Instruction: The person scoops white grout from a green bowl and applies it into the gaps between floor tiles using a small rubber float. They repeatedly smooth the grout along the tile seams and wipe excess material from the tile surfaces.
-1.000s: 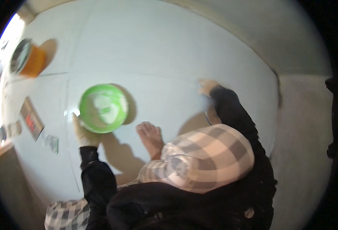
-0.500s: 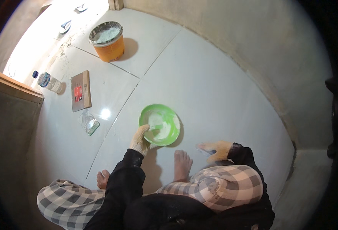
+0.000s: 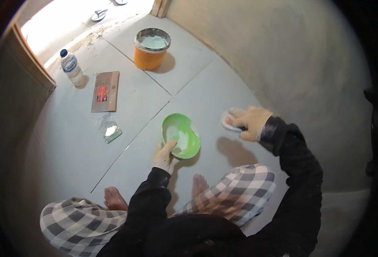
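Observation:
My left hand (image 3: 165, 155), in a cream knitted glove, grips the near left rim of a green bowl (image 3: 190, 138), thumb inside and fingers beneath. White paste smears the bowl's inside, and the bowl is tilted. To the right of the bowl, my gloved right hand (image 3: 253, 122) is closed on a flat, whitish, rounded thing (image 3: 226, 120). Its kind I cannot make out, as the fingers cover part of it. This hand is raised off the floor, with its shadow below.
An orange bucket (image 3: 148, 59) of white paste stands on the tiled floor (image 3: 133, 171) ahead. Further left are a water bottle (image 3: 71, 68), a brown flat board (image 3: 105, 92) and a clear phone case-like thing (image 3: 112, 133). A bare wall (image 3: 274, 55) rises at right.
My right hand has lifted from beside my knee, moving forward with the whitish thing. The bowl has tilted more in my left hand. The view has shifted, so the floor things appear further right.

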The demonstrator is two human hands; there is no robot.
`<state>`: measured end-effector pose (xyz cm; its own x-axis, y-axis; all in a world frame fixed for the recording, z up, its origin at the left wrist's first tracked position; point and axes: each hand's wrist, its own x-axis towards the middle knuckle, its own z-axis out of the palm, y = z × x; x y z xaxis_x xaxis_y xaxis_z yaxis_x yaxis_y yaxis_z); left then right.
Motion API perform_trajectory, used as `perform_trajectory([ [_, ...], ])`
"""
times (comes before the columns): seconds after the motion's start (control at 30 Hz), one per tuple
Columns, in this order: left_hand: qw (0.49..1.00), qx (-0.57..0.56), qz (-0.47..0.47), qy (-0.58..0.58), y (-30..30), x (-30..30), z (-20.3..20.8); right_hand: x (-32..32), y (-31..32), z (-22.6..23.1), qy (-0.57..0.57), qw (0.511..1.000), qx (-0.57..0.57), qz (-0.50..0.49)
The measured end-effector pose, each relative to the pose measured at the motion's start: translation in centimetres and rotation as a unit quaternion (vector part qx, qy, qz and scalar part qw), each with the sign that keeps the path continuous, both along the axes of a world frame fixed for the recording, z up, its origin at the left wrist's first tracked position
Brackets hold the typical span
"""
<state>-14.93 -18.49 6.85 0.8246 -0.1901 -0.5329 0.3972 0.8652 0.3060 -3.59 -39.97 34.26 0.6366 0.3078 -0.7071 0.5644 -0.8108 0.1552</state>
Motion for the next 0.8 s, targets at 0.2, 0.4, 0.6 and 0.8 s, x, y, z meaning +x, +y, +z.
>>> perform_trajectory([
  [0.2,0.993,-0.024,0.112,0.024,-2.8,1.8,6.6,0.9,13.3,13.1,-0.086,0.974,-0.193,0.080],
  [0.4,0.988,-0.036,0.055,0.137,-5.4,2.1,9.6,3.9,19.9,16.5,-0.155,0.852,-0.424,0.266],
  [0.6,0.991,0.095,0.051,0.085,-4.2,4.5,8.8,13.1,15.8,15.0,-0.112,0.831,-0.479,0.260],
  [0.8,0.991,0.027,0.130,-0.003,1.7,11.2,4.5,22.8,6.2,7.1,-0.112,0.973,-0.193,0.054],
])
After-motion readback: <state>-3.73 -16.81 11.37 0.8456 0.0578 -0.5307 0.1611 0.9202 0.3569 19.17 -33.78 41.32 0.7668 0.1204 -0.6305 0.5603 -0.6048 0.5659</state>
